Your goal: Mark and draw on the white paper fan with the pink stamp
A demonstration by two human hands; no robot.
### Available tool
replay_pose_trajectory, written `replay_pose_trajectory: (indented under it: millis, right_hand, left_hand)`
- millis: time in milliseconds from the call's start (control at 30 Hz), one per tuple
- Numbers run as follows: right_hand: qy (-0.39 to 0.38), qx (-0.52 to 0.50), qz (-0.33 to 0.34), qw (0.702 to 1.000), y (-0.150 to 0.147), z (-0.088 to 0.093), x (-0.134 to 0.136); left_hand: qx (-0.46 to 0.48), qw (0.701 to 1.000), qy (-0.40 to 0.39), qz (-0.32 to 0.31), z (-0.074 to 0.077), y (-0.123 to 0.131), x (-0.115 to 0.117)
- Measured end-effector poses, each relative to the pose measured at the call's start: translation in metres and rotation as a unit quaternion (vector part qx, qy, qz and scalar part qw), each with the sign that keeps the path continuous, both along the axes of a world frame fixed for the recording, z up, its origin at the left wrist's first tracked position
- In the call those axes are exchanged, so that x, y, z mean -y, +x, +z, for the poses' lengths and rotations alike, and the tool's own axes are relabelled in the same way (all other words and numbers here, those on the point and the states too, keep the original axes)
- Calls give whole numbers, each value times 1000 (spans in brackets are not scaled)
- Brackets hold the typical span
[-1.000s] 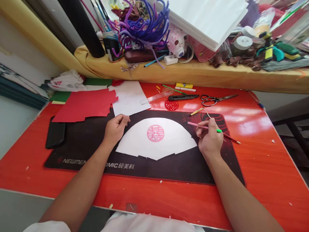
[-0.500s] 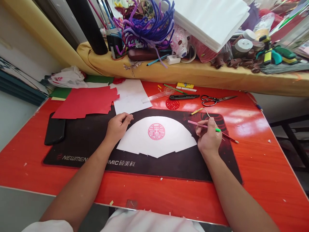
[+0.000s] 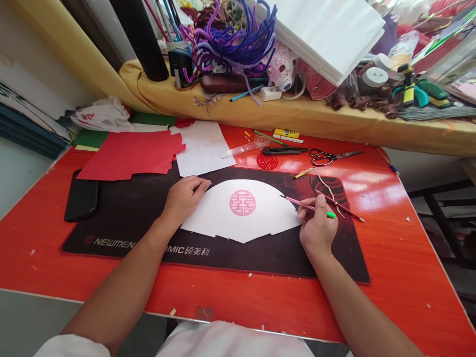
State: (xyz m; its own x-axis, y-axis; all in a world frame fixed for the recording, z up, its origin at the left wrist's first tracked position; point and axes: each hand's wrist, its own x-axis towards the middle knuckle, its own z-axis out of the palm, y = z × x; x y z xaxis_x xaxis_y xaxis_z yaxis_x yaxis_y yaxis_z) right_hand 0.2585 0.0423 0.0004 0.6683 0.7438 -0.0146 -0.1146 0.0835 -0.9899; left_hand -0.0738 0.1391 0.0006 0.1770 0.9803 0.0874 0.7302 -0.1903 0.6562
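A white fan-shaped paper lies on the black desk mat, with a round red-pink lattice-like emblem in its upper middle. My left hand is closed at the paper's upper left edge, thumb and forefinger close together, partly covering that edge. In my right hand is a slim pink pen with a green end and a thin dark tip. Its tip is over the paper's right part, and the hand is beside the right corner. Whether the tip touches the paper I cannot tell.
Red paper, a white sheet and a black phone-like object lie left. Behind are a clear ruler, a red round cut-out, a cutter knife, scissors and a corded dark red pencil.
My right hand has moved slightly left, bringing the pen's tip from beyond the paper's edge to over its right part. My left hand has shifted slightly right along the paper's edge.
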Motion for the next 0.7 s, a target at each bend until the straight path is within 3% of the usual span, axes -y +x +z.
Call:
replay_pose_trajectory:
  millis: [167,533,700]
  right_hand:
    - [-6,0,-1,1000,-2,-2,-6]
    - [5,31,13,999,1,-1,-49]
    - [8,38,13,999,-4,0,-46]
  left_hand:
    - [-36,999,-19,-19,4,4,5]
    - [12,990,-131,-47,24,10,11]
    - [16,989,-140,-41,25,12,16]
